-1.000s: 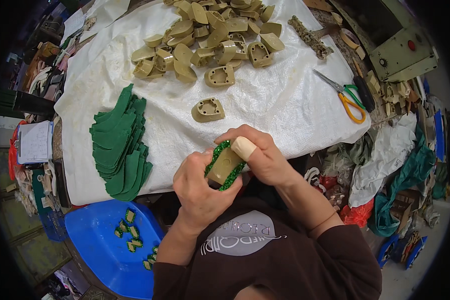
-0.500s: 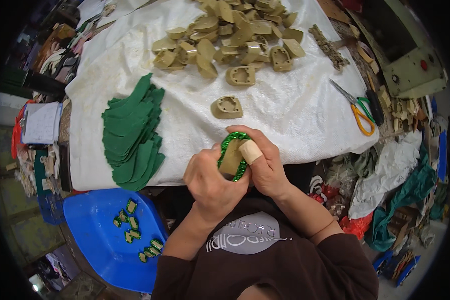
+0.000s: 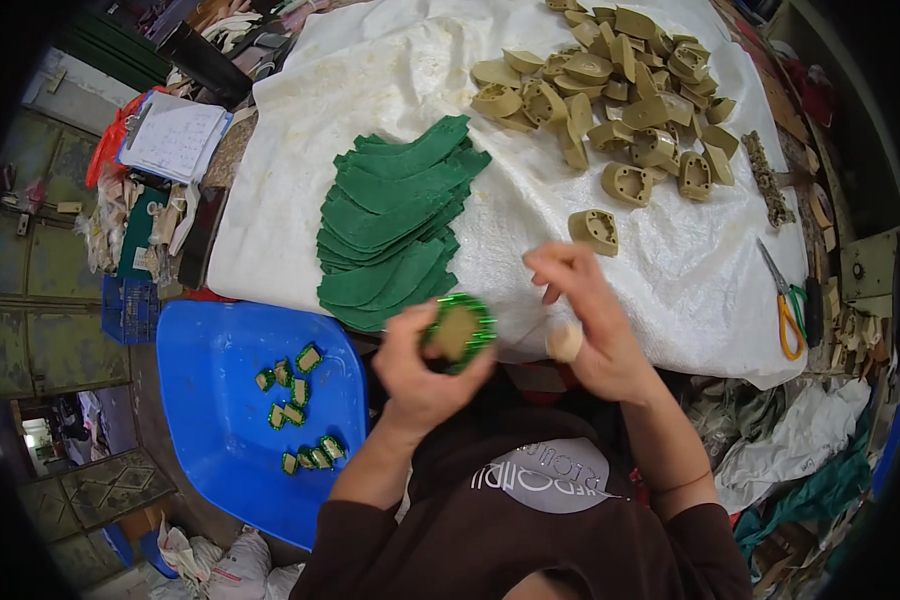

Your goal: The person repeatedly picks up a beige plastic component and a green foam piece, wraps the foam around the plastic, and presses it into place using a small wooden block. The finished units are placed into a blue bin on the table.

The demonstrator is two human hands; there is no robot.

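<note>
In front of my chest, my left hand (image 3: 417, 372) is closed around a tan shoe heel (image 3: 456, 334) with shiny green covering around its side. My right hand (image 3: 598, 335) is apart from it to the right, slightly blurred, with fingers spread and nothing in them; a pale wrap covers its thumb. Left of the hands lies a fanned stack of green cover pieces (image 3: 395, 220) on the white sheet. One bare tan heel (image 3: 594, 231) sits just beyond my right hand, and a large pile of bare heels (image 3: 620, 80) lies farther back.
A blue plastic tub (image 3: 195, 400) at lower left holds several green-covered heels (image 3: 300, 392). Orange-handled scissors (image 3: 790, 325) lie at the table's right side. A clipboard with paper (image 3: 175, 135) and a dark cylinder (image 3: 205, 62) stand at the left. Plastic sheeting (image 3: 800, 440) hangs at lower right.
My right hand has let go of the covered heel and moved off to the right, its fingers opening. My left hand keeps the heel. The view has shifted toward the left.
</note>
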